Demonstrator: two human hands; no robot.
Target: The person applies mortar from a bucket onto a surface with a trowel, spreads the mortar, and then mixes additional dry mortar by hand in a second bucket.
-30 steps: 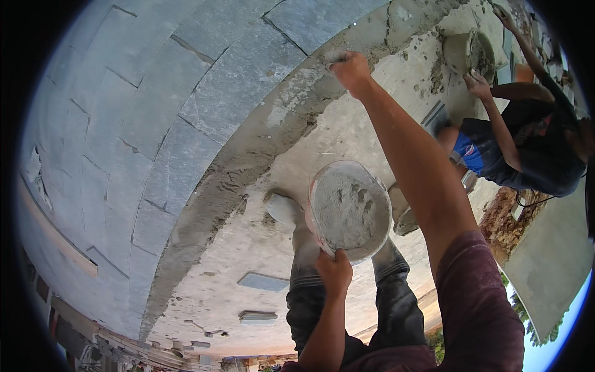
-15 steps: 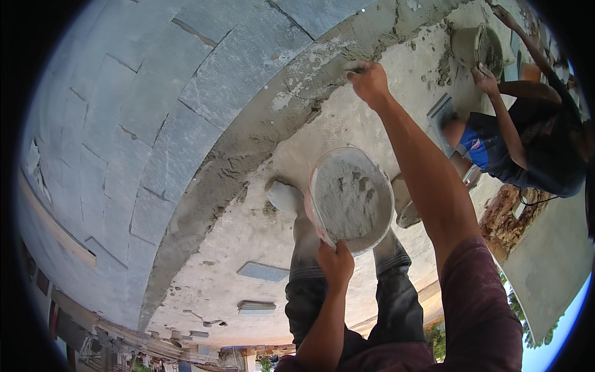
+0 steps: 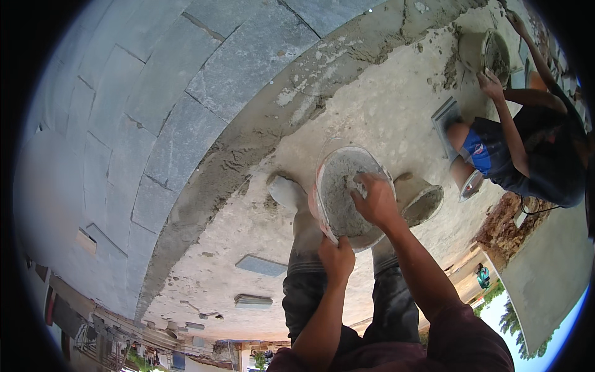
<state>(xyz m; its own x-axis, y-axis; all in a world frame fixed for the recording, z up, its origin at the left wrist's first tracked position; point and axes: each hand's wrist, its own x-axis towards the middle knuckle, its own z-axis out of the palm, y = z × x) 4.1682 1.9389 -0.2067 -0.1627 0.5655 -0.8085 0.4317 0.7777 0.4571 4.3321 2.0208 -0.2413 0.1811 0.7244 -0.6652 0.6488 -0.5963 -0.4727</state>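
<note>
A round basin (image 3: pixel 314 208) of dry grey cement powder (image 3: pixel 338 186) is held over my lower legs. My left hand (image 3: pixel 338 257) grips its near rim, thumb up and fingers hooked around the edge. Over the right part of the basin is my right hand (image 3: pixel 377 201), its fingertips at the powder. A gap shows between thumb and forefinger; the other fingers are partly hidden. Beyond the basin, a band of wet grey mortar (image 3: pixel 260 133) runs along the edge of a wall of grey stone tiles (image 3: pixel 176 146).
Right of the basin stands a mortar-smeared bucket (image 3: pixel 424 204). A co-worker (image 3: pixel 527 149) at the right has a hand at another bucket (image 3: pixel 474 53), near stacked tiles (image 3: pixel 446 121). A single tile (image 3: pixel 263 265) and a tile stack (image 3: pixel 253 301) lie on the pale floor (image 3: pixel 211 279).
My right hand has come back from near the mortar band, down into the basin at the powder. My left hand keeps its hold on the rim.
</note>
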